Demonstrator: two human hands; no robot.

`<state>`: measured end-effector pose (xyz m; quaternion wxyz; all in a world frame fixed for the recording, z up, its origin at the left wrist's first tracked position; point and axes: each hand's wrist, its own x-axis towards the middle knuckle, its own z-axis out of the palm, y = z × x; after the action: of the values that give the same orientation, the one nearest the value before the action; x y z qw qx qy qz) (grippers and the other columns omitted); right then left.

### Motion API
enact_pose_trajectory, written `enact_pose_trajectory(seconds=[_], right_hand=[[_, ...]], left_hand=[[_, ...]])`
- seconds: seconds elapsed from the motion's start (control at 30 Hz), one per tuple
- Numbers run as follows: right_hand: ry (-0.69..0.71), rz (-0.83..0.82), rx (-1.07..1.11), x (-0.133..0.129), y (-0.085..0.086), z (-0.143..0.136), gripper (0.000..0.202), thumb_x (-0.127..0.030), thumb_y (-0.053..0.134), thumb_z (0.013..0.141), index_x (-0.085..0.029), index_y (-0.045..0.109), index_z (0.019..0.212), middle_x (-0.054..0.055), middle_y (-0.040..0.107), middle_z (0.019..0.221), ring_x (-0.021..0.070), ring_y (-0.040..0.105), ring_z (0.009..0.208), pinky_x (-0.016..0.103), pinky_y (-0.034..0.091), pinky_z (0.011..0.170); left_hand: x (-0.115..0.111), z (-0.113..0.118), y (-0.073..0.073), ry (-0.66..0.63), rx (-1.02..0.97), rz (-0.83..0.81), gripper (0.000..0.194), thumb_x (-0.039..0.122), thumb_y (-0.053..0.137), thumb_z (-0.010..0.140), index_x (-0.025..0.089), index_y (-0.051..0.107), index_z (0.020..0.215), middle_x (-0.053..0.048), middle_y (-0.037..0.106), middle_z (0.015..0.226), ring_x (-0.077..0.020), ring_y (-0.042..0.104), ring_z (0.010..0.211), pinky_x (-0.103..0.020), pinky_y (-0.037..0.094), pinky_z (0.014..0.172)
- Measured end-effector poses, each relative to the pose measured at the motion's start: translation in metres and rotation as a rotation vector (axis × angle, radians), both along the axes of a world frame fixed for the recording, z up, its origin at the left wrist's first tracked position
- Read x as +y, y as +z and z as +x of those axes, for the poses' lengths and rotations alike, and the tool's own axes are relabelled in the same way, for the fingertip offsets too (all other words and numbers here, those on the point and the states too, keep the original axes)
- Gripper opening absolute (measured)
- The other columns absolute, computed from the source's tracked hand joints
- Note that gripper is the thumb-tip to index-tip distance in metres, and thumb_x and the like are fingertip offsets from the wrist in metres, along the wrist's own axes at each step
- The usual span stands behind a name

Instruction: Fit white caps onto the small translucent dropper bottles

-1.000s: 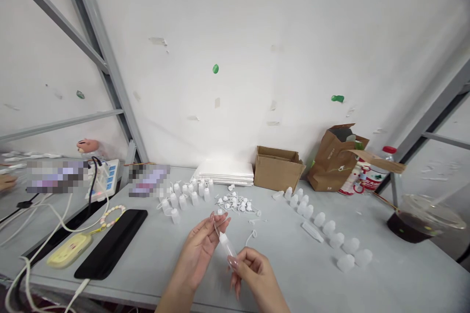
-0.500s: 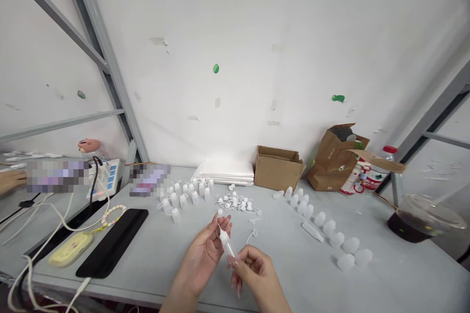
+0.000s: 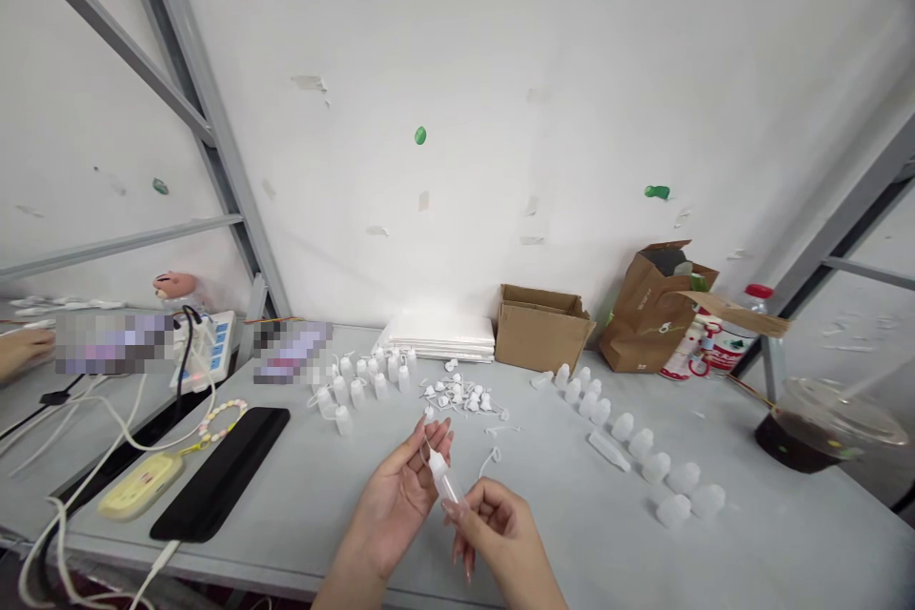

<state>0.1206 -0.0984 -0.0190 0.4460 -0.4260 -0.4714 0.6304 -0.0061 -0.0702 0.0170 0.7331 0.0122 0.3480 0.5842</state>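
A small translucent bottle (image 3: pixel 446 479) with a white nozzle is pinched near its base by my right hand (image 3: pixel 493 524). Beside the nozzle, my left hand (image 3: pixel 400 496) is cupped palm up, its fingertips at the bottle's white strap and small cap (image 3: pixel 429 414). Capped bottles (image 3: pixel 358 392) stand in a group behind my left hand. Right of them lies a pile of loose white caps (image 3: pixel 457 392). Several bottles without caps (image 3: pixel 641 443) stand in a slanting line on the right, with one bottle (image 3: pixel 608 451) lying on its side.
At the back are white sheets (image 3: pixel 439 338), an open cardboard box (image 3: pixel 543 329) and a paper bag (image 3: pixel 647 315). A drink cup (image 3: pixel 822 429) stands far right. On the left lie a black pad (image 3: pixel 221 472), a yellow case (image 3: pixel 141 484) and cables. Another person's hand (image 3: pixel 25 351) shows far left.
Both hands keep nearly the same pose around the bottle. The other person's hand at far left has shifted slightly.
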Motion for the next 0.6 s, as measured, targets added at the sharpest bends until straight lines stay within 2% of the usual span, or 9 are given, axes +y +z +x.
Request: enact_pose_trajectory(seconds=[0.27, 0.47, 0.6], right_hand=[[-0.023, -0.033, -0.011, -0.0002, 0.005, -0.0035, 0.047, -0.059, 0.067, 0.058, -0.018, 0.045, 0.055, -0.004, 0.051, 0.041, 0.0045, 0.04, 0.031, 0.017, 0.034, 0.034], [-0.001, -0.007, -0.016, 0.0, 0.001, -0.0019, 0.043, -0.055, 0.066, 0.063, -0.017, 0.045, 0.057, -0.004, 0.052, 0.042, 0.0048, 0.04, 0.033, 0.017, 0.034, 0.036], [-0.004, -0.011, -0.01, -0.0003, 0.0001, -0.002, 0.045, -0.057, 0.065, 0.062, -0.018, 0.045, 0.056, -0.004, 0.052, 0.042, 0.0051, 0.04, 0.033, 0.018, 0.034, 0.035]], left_hand=[[-0.0008, -0.0006, -0.0002, -0.004, 0.063, 0.026, 0.011, 0.005, 0.054, 0.078, 0.01, 0.063, 0.082, -0.011, 0.071, 0.087, -0.0178, 0.067, 0.082, -0.024, 0.055, 0.069], [-0.0007, 0.0005, -0.0002, 0.022, 0.058, 0.02, 0.013, 0.004, 0.053, 0.078, 0.011, 0.062, 0.083, -0.01, 0.071, 0.087, -0.0162, 0.068, 0.081, -0.023, 0.055, 0.069], [-0.0003, 0.0007, -0.0003, 0.007, 0.044, 0.018, 0.012, 0.004, 0.054, 0.078, 0.011, 0.062, 0.083, -0.01, 0.071, 0.085, -0.0165, 0.068, 0.078, -0.023, 0.056, 0.067]])
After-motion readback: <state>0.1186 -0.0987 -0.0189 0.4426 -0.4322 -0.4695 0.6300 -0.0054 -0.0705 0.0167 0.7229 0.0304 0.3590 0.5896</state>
